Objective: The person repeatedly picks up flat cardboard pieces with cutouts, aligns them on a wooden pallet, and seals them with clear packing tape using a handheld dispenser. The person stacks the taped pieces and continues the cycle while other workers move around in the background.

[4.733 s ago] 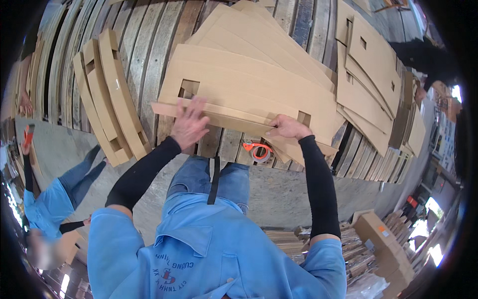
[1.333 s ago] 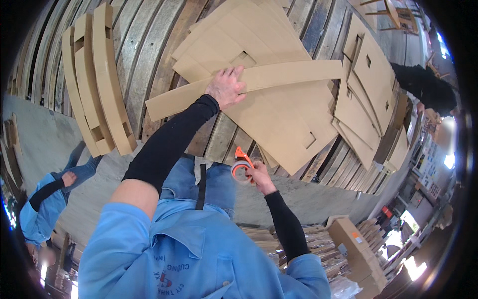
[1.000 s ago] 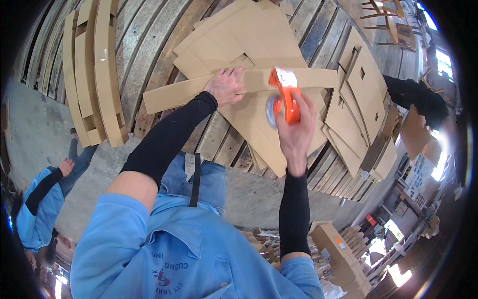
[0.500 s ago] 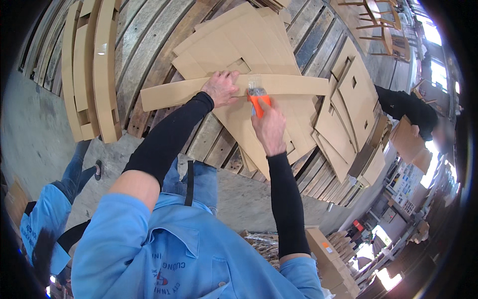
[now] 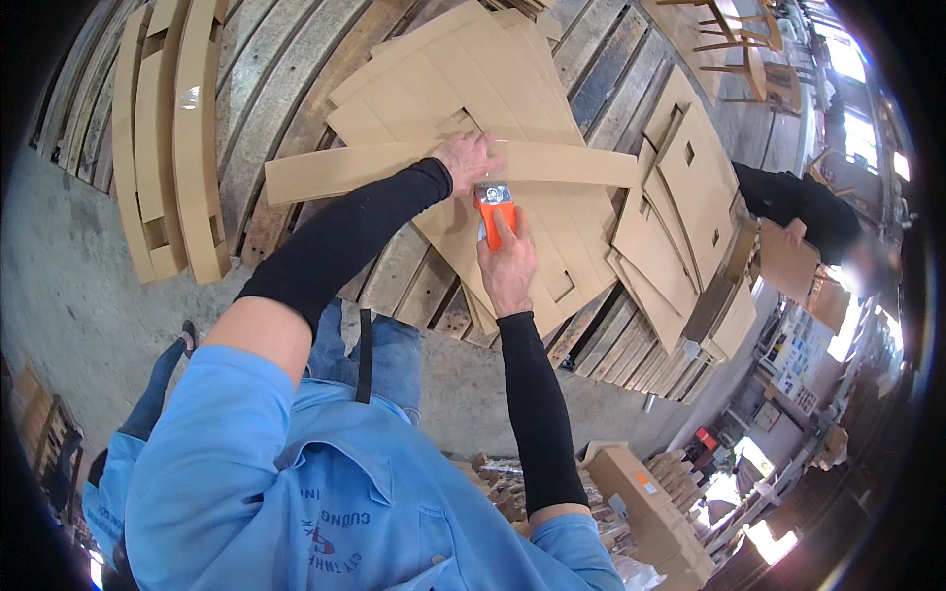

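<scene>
A long narrow cardboard strip (image 5: pixel 581 165) lies across a stack of flat cardboard sheets (image 5: pixel 512 74). My left hand (image 5: pixel 467 163) rests on the strip near its middle, fingers slightly spread, pressing it down. Clear tape (image 5: pixel 500 156) runs over the strip beside those fingers. In my right hand (image 5: pixel 508 271) is an orange tape dispenser (image 5: pixel 498 212), its metal head just below the strip's near edge. The dispenser's grip is partly hidden by my fingers.
A slatted wooden pallet platform (image 5: pixel 286 74) carries the cardboard. Folded strips (image 5: pixel 202 148) stand at the left; cut-out sheets (image 5: pixel 695 187) pile up at the right. A person in dark clothes (image 5: pixel 803 212) holds cardboard beyond them. Another person in blue (image 5: pixel 113 473) is at lower left.
The tape dispenser has come down off the strip toward me, and my left hand has shifted right to the taped spot. The person at lower left has moved partly behind my arm.
</scene>
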Available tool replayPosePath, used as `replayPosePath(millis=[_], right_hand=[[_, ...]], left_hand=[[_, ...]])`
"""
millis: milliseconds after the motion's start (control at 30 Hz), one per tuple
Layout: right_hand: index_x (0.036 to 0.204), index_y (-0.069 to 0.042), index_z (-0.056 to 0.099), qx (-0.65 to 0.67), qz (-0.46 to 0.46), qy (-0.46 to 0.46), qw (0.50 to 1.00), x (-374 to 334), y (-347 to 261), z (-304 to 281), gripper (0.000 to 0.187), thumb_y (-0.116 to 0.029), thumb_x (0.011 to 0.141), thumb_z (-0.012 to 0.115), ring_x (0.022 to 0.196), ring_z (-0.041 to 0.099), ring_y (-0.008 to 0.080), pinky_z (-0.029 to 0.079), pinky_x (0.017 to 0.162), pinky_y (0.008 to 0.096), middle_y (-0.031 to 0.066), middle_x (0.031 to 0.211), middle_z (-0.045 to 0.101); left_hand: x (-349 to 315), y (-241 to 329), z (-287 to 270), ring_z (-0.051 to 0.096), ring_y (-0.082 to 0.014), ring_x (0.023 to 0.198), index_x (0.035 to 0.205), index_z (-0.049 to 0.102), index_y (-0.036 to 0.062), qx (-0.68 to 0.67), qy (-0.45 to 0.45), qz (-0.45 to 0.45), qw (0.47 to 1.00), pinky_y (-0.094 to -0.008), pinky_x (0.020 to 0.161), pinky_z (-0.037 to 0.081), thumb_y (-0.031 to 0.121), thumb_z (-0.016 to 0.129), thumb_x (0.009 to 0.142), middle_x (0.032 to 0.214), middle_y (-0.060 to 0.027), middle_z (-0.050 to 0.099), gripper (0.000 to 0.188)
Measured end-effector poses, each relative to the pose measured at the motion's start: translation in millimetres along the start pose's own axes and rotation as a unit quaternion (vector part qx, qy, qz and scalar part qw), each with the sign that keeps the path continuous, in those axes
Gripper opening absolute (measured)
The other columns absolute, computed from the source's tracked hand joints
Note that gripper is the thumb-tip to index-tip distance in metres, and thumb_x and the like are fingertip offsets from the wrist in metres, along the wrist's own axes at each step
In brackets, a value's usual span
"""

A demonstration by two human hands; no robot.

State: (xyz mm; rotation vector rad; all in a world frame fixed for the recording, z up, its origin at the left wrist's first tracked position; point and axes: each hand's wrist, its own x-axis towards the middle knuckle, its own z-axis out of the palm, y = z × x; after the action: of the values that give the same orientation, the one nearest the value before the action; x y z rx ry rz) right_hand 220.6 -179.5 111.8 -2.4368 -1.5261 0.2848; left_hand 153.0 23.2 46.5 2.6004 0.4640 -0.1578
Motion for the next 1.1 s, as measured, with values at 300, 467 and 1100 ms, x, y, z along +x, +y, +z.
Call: replayPosePath(millis=[300,467,1100], right_hand=[[0.127,-0.013,0.072,0.039,-0.029,-0.017,0.999,18.1,-37.5,-2.5,0.052,-0.011,0.075,0.078,0.102,0.070,0.0373,0.058,0.087,0.0449,0.0168,0.144,0.056],[0.127,-0.012,0.069,0.024,-0.041,-0.019,0.999,47.8,-50.7,3.3,0.053,-0.010,0.074,0.076,0.088,0.069,0.0373,0.058,0.078,0.0456,0.0183,0.141,0.055],[0.125,-0.009,0.071,0.014,0.028,-0.049,0.998,-35.6,-39.2,13.1,0.051,-0.009,0.074,0.078,0.096,0.071,0.0392,0.059,0.082,0.0471,0.0209,0.142,0.054]], left_hand=[[-43.1,-75.7,-2.1,0.062,-0.0379,0.123,0.141,0.053,-0.0014,-0.302,-0.130,-0.048,0.943,-0.0428,0.103,0.051,0.027,0.086,0.073,0.135,-0.0237,0.063,0.081],[-92.8,-24.5,20.4,0.054,-0.0368,0.133,0.144,0.048,0.0028,-0.083,0.119,-0.099,0.984,-0.0499,0.110,0.043,0.031,0.084,0.078,0.149,-0.0179,0.053,0.081],[-92.5,-7.3,17.8,0.052,-0.0331,0.129,0.116,0.064,0.0075,0.042,0.092,-0.067,0.993,-0.0544,0.098,0.045,0.051,0.073,0.084,0.148,-0.0162,0.046,0.054]])
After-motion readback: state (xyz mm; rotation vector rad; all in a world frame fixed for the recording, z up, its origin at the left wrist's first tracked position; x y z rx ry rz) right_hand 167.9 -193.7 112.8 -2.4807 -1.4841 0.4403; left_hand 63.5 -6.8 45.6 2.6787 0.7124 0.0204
